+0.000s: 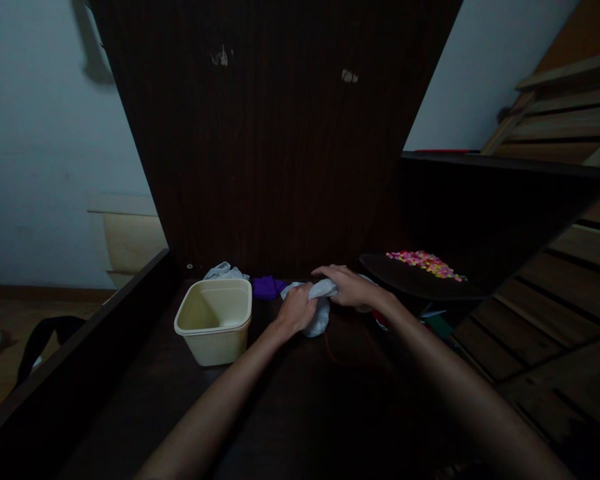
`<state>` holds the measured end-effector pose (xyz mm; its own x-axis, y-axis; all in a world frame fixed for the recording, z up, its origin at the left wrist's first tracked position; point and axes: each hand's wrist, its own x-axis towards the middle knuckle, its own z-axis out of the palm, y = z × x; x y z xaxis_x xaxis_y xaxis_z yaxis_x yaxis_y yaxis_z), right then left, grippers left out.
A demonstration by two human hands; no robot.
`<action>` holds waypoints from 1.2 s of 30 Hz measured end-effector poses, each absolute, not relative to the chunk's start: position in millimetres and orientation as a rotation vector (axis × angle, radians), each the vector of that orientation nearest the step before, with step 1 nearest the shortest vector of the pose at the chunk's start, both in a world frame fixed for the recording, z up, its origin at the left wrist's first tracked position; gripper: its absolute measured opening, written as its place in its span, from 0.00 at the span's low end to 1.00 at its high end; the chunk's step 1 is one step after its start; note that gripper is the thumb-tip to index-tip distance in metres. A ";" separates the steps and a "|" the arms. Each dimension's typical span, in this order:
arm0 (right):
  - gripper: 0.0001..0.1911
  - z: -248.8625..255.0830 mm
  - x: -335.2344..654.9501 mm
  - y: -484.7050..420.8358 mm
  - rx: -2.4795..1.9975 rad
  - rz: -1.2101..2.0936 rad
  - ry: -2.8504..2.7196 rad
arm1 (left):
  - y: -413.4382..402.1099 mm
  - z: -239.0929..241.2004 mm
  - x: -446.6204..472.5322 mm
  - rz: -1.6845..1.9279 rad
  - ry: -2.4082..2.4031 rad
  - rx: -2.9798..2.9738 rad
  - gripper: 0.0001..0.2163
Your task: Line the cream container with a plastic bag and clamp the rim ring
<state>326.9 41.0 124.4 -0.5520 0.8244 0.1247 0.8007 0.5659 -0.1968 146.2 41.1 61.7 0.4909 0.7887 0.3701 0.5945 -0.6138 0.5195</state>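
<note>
Both hands meet on a crumpled white bag or cloth (320, 319) lying on a dark wooden surface (300, 400). My left hand (295, 309) is closed around its left end. My right hand (349, 287) lies over its top right part, fingers curled on it. To the left stands a cream plastic basket (215, 321), upright and empty as far as I can see. Behind the bundle lies a purple cloth (267, 287), and another white crumpled piece (224, 271) sits behind the basket.
A tall dark wooden board (280, 133) rises right behind the surface. At the right a dark tray (420, 281) carries several small pink and yellow pieces (425, 262). Wooden slats (555, 300) slope down at the far right. A dark rail (80, 353) borders the left side.
</note>
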 end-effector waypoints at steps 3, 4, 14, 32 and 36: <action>0.45 115.5 313.9 41.6 -1.241 0.495 -2.536 | 37.6 65.9 147.8 0.779 1.190 2.503 0.15; 0.43 113.5 310.2 42.1 -1.234 0.522 -2.535 | 36.1 67.1 148.2 0.747 1.204 2.534 0.15; 0.17 111.8 308.2 50.3 -1.484 0.301 -2.734 | 32.7 73.1 145.2 0.509 1.336 2.709 0.14; 0.17 127.2 331.3 51.3 -1.563 0.044 -2.683 | 42.7 66.1 133.7 0.591 1.411 2.664 0.22; 0.11 128.2 329.3 48.9 -1.667 -0.169 -2.681 | 47.9 63.4 134.1 0.557 1.436 2.669 0.16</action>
